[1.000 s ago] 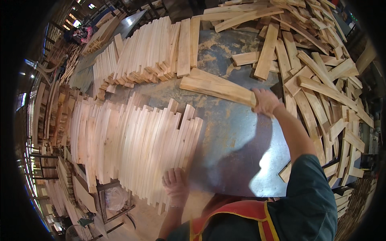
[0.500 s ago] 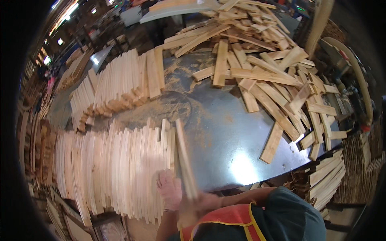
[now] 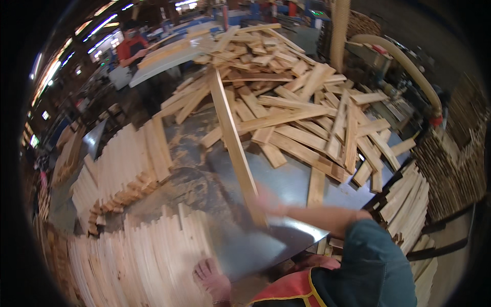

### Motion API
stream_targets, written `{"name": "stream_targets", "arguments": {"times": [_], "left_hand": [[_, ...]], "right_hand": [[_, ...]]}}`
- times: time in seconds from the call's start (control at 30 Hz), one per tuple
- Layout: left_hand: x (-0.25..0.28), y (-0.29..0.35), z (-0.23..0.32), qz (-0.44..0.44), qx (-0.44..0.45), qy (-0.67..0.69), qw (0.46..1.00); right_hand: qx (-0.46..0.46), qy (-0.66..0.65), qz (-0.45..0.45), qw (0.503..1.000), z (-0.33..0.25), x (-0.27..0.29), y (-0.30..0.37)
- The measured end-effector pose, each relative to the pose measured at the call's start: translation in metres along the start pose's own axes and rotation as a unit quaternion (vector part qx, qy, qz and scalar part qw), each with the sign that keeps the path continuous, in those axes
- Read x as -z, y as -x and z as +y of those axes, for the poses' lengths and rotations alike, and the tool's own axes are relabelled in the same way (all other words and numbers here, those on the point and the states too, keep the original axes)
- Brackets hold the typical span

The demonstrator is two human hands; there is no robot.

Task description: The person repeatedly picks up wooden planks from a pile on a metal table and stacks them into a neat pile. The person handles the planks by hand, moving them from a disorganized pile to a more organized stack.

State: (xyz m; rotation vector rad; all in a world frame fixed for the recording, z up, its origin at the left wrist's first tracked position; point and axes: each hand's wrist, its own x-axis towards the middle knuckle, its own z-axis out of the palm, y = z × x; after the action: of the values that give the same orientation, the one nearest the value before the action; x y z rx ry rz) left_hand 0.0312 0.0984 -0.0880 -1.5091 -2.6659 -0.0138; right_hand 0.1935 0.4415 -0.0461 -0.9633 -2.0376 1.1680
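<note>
My right hand, blurred by motion, is closed on the near part of a long wooden board. The board stands out over the metal table, its far end reaching toward the loose heap. My left hand lies at the right end of a tight row of boards set on edge. Its fingers are stretched out on the boards and hold nothing.
A jumbled heap of loose boards covers the far right of the table. Another upright row of boards stands at the left, with sawdust beside it. Further back a person stands by a pale table. Stacked boards lie to the right.
My right hand has moved forward and right with a board, away from the row. My left hand stays at the row's right end. The view has shifted, showing more of the far side.
</note>
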Motion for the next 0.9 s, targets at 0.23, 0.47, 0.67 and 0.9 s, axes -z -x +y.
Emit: {"name": "stream_targets", "arguments": {"times": [0.23,0.47,0.67,0.9], "left_hand": [[0.036,-0.003,0.017,-0.066,-0.024,-0.082,0.994],[0.004,-0.01,0.059,-0.057,0.073,0.069,0.993],[0.012,-0.082,0.154,-0.118,-0.027,0.171,0.978],[0.047,-0.154,0.268,-0.212,-0.024,0.588,0.78]], "right_hand": [[-0.029,0.117,0.286,0.951,0.0,0.303,-0.189],[-0.39,0.417,0.217,0.792,0.194,0.438,0.006],[-0.276,0.193,0.276,0.9,0.183,0.378,0.024],[-0.158,-0.065,0.041,0.984,0.111,0.101,0.097]]}}
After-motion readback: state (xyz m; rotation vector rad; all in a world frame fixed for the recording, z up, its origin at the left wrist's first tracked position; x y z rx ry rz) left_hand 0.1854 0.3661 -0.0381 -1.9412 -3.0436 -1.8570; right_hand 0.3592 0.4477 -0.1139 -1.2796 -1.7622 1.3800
